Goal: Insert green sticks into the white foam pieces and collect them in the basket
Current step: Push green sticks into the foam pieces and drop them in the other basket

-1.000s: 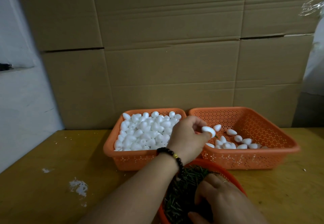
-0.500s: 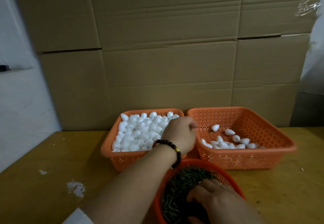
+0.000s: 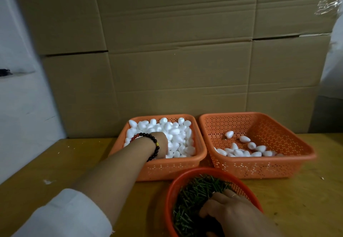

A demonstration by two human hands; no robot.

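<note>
On the bench, left side: white specks and a pale smear (image 3: 47,181) on the yellow wooden bench (image 3: 55,162)
Left sleeve: white cuff (image 3: 70,216) at the near left corner of the view, forearm reaching toward the back
Left hand: left hand (image 3: 162,144) plunged among the white foam pieces (image 3: 178,133); fingers buried, so whether they pinch one I cannot tell; dark bead bracelet (image 3: 155,145) on the wrist
Left basket: orange perforated basket (image 3: 167,168) at the back of the bench, heaped with foam pieces
Round basket: red-orange round basket (image 3: 170,196) at the near edge, just in front of the gap between the two square ones, filled with green sticks (image 3: 193,196)
Right hand: right hand (image 3: 228,210) resting in the green sticks, fingers curled down into the pile; a ring (image 3: 233,196) on one finger; what it grips is hidden
Right basket: second orange basket (image 3: 278,166), touching the left one, holding a thin scatter of finished foam pieces (image 3: 245,149) along its near side
Behind: cardboard boxes (image 3: 176,51) stacked against the back edge
</note>
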